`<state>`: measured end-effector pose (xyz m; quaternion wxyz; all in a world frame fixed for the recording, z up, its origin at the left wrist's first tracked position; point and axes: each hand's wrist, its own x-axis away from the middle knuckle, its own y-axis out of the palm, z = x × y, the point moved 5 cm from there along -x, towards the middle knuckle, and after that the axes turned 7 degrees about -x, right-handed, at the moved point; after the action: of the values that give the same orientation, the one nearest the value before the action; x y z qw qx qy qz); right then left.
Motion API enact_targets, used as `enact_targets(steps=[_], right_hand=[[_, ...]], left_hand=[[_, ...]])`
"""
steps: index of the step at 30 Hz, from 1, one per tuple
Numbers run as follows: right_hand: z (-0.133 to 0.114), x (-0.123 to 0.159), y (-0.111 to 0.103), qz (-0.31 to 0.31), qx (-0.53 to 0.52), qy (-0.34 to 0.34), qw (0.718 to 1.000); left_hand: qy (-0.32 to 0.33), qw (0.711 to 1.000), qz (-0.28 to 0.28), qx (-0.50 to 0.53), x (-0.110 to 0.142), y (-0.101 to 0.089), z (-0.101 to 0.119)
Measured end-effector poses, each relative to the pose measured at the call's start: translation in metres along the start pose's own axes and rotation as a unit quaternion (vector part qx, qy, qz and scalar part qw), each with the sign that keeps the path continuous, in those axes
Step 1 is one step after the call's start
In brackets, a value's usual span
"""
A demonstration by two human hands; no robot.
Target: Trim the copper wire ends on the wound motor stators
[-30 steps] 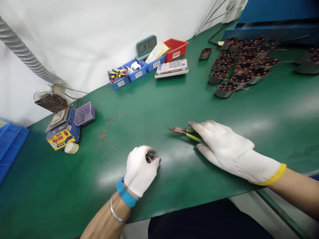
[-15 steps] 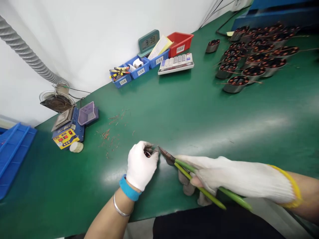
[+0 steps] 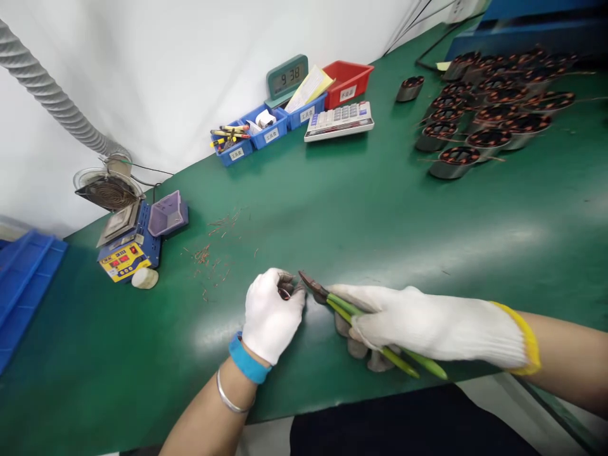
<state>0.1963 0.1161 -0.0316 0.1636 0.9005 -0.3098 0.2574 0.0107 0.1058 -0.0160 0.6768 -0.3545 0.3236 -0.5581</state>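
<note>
While the pliers (image 3: 317, 289) stood apart from the left hand (image 3: 272, 316) a second ago, the head view now shows their tips just beside its fingertips, bringing the small part (image 3: 284, 294) clasped there, mostly hidden, within cutting reach. Fingers of the right hand (image 3: 403, 322) clamp the green handles (image 3: 427, 365).

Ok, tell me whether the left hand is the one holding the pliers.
No, the right hand holds the pliers, while the left hand holds a partly hidden round part.

Right fingers (image 3: 356, 347) grip green-handled pliers (image 3: 342, 306) near left fingers (image 3: 297, 299)
</note>
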Motion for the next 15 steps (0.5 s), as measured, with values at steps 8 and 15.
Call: enact_targets(steps=[8,15], right_hand=[[-0.014,0.006,0.006,-0.021,-0.023,0.010,0.999],[-0.009,-0.002,0.005,-0.006,-0.042,0.015,0.999]], left_hand=[[0.000,1.000,0.001,0.004,-0.001,0.001,0.000],[0.010,1.000,-0.004,0.004,-0.001,0.002,0.000]])
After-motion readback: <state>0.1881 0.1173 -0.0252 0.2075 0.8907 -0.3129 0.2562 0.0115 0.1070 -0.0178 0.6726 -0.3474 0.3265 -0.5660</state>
